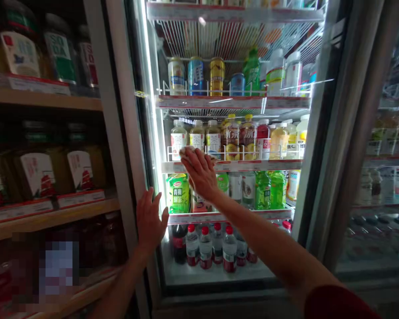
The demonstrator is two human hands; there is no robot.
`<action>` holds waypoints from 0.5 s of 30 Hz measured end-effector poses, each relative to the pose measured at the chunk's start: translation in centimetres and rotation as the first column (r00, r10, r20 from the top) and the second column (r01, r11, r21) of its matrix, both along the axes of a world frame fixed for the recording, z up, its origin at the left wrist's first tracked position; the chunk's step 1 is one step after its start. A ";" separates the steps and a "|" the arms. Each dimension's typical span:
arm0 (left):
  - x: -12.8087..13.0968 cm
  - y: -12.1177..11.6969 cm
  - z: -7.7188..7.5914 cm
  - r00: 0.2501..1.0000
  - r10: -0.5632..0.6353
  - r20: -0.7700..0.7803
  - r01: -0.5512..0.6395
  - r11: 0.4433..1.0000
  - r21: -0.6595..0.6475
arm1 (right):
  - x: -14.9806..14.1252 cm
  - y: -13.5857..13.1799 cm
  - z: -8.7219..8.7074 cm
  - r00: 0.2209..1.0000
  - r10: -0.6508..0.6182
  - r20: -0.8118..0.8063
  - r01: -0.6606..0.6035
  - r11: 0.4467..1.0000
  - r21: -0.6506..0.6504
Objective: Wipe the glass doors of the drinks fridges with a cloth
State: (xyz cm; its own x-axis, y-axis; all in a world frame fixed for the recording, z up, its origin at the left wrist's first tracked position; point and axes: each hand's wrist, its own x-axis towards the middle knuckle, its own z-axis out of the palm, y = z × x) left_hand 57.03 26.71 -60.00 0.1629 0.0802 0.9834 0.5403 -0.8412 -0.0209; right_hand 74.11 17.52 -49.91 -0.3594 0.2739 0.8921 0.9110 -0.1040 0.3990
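Observation:
A glass fridge door [232, 279] stands before me, with lit shelves of drinks behind it. My right hand [199, 170] is pressed toward the glass with a pale cloth [187, 152] under its fingers, in front of the middle shelf edge. Most of the cloth is hidden by the hand. My left hand [150, 219] rests with fingers spread at the door's left frame, near a green tea bottle [178, 195] that sits behind the glass. It holds nothing.
To the left, an open wooden shelf [46, 215] carries large bottles of drinks. Cans [217, 76] and bottles fill the fridge shelves, with red-capped water bottles [229, 250] at the bottom. A metal door frame [349, 133] stands on the right, beside another fridge.

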 end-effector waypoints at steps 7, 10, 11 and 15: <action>-0.9 0.5 -0.9 1.000 0.008 -0.002 -0.008 1.000 -0.009 | -2.2 0.2 -7.6 0.919 0.113 0.379 -0.035 0.978 -0.205; -0.9 0.7 -0.5 1.000 0.003 0.023 -0.002 1.000 -0.021 | -1.4 0.1 -4.7 0.966 0.047 0.255 -0.016 0.993 -0.120; -0.8 0.7 -0.3 0.999 -0.008 0.035 0.009 1.000 -0.020 | -0.9 0.2 -3.1 0.986 0.010 0.164 0.000 0.998 -0.063; 0.6 -0.2 0.2 0.998 -0.054 0.036 0.054 0.998 0.015 | 1.0 -0.8 -1.9 0.998 -0.041 0.037 0.040 0.999 0.024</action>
